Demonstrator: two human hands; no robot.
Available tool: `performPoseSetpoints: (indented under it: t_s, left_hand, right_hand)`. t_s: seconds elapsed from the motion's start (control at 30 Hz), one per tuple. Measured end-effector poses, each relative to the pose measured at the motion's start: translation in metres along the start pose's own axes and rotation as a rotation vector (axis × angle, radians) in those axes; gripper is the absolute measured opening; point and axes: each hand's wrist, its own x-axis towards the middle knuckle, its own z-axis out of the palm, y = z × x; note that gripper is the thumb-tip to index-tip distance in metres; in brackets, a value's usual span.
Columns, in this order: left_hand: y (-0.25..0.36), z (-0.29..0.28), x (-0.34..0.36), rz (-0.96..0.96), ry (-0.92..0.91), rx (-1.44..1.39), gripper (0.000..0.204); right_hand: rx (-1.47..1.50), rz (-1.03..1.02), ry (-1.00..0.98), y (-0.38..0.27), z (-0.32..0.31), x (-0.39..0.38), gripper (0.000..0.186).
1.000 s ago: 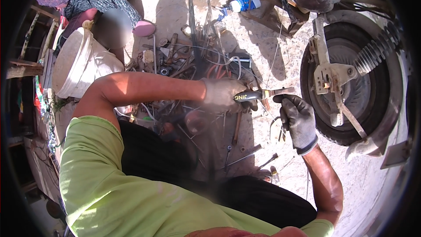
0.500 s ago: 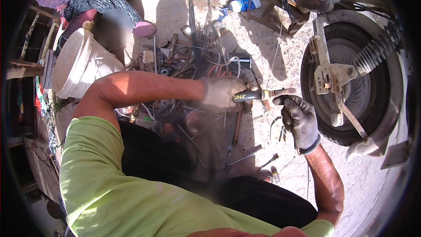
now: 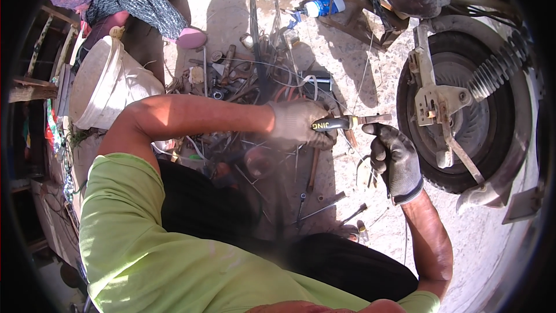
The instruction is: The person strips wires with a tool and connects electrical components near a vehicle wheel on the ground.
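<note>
My left hand (image 3: 298, 123), in a pale grey work glove, is wrapped round pliers (image 3: 336, 123) with a black-and-yellow handle. Their metal jaws point right, toward my other hand. Just beyond the tip, my right hand (image 3: 398, 156), in a grey glove with dark fingertips, has its thumb and forefinger drawn together. What it pinches is too small to make out. A thin cable (image 3: 406, 243) hangs below the right wrist. Under both hands lie scattered tools and metal parts, among them a long rod-like tool (image 3: 302, 203).
A scooter's rear wheel (image 3: 457, 104) with a coil spring (image 3: 498, 72) stands close on the right. At the left is a white bucket (image 3: 110, 90). A blue bottle (image 3: 324, 6) lies at the back near a metal frame (image 3: 359, 29). Another person (image 3: 136, 6) sits at the far left.
My left hand and the pliers have shifted slightly right, the jaws tipping up a little. The right hand's fingers have moved only slightly.
</note>
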Motion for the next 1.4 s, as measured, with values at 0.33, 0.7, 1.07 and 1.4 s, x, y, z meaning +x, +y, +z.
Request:
performPoseSetpoints:
  t_s: [0.33, 0.7, 1.07, 1.4]
  left_hand:
    - [0.011, -0.006, -0.008, 0.083, 0.074, -0.124, 0.045]
    - [0.012, -0.009, -0.015, -0.007, 0.104, 0.046, 0.041]
    - [0.017, -0.016, -0.015, -0.022, 0.139, 0.167, 0.048]
    - [0.001, -0.01, -0.016, 0.015, 0.133, 0.218, 0.036]
  right_hand:
    - [-0.027, -0.107, 0.116, -0.001, 0.004, -0.003, 0.023]
    - [-0.055, -0.161, 0.153, 0.002, 0.003, -0.001, 0.023]
    - [-0.089, -0.195, 0.185, 0.003, 0.004, -0.001, 0.022]
    - [-0.154, -0.21, 0.131, 0.002, 0.0, -0.004, 0.026]
